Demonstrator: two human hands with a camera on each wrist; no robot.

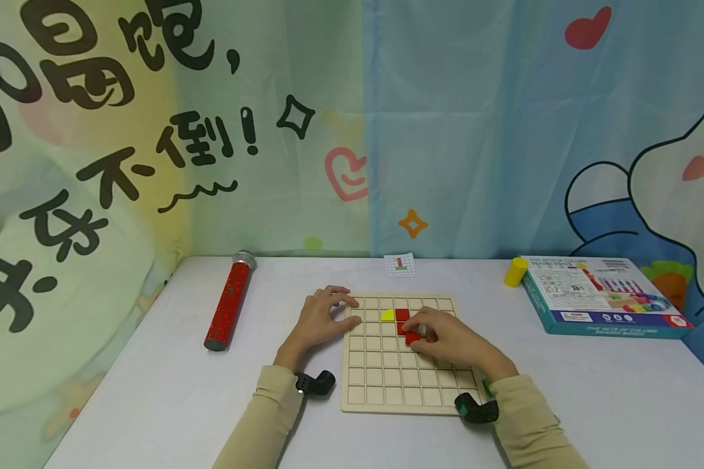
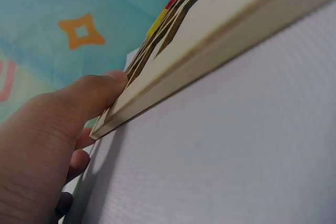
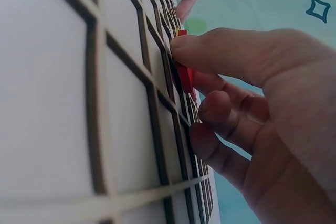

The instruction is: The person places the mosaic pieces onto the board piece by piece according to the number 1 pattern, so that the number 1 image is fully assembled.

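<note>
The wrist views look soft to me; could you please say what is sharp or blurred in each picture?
Head view: evenly lit, sharp across the grid board. Left wrist view: left hand near the lens is soft, the board's edge casts a faint shadow. Right wrist view: dim, right hand and red piece slightly blurred.

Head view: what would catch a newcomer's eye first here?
The wooden grid board at the table's middle, where the right hand pinches a red piece beside a yellow piece. The left hand rests on the board's left edge. A red glitter tube lies at left, a boxed game at right.
</note>
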